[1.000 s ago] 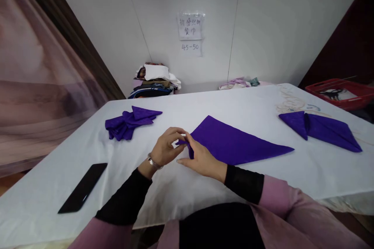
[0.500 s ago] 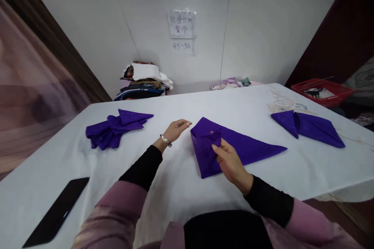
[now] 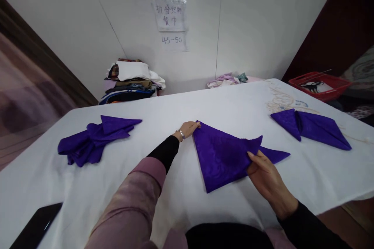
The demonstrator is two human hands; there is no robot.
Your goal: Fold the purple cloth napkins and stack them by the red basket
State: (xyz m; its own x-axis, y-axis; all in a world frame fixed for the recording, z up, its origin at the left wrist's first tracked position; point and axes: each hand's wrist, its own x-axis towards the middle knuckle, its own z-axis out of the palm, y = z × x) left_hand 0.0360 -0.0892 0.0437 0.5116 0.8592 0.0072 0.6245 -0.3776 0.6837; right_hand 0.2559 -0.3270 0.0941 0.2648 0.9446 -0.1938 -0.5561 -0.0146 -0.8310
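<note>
A purple cloth napkin (image 3: 220,155) lies partly folded on the white-covered table in front of me. My left hand (image 3: 189,128), with a silver bracelet at the wrist, pinches its top left corner. Between the thumb and fingers of my right hand (image 3: 265,175) is the upper flap's loose corner, raised a little and pulled to the right. From under that flap the lower layer's point sticks out to the right. A folded purple napkin (image 3: 318,127) rests on the right side, and a crumpled heap of purple napkins (image 3: 96,138) on the left.
A black phone-like slab (image 3: 36,225) lies at the near left. Along the wall stand a stack of folded clothes (image 3: 131,81) and a small lilac cloth pile (image 3: 223,80). A red basket (image 3: 330,93) is beyond the table's (image 3: 163,113) right edge. Handwritten paper hangs on the wall.
My right hand has drawn the flap's corner to the right, spreading it over the lower layer. My left hand has moved onto the top left corner and now grips it. The view has shifted slightly.
</note>
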